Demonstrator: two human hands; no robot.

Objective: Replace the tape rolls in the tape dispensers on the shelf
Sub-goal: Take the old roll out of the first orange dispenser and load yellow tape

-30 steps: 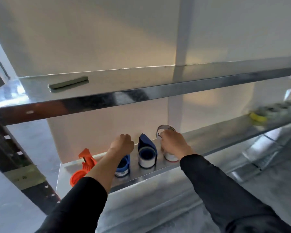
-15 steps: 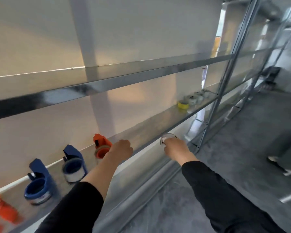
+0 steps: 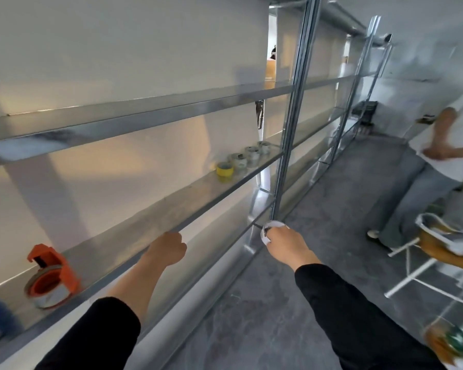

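While outstretched, hands [image 3: 169, 248] fisted

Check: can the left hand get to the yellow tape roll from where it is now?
Probably not yet: the left hand sits by the shelf edge, the yellow tape roll far along. Nothing blocks the way.

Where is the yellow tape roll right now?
In the head view the yellow tape roll sits far along the middle shelf, nearest of a row of grey rolls, well beyond both hands.

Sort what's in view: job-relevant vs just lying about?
Job:
orange tape dispenser
row of tape rolls
spent tape core in right hand
left hand, closed
shelf

Not job:
white folding stand
bystander
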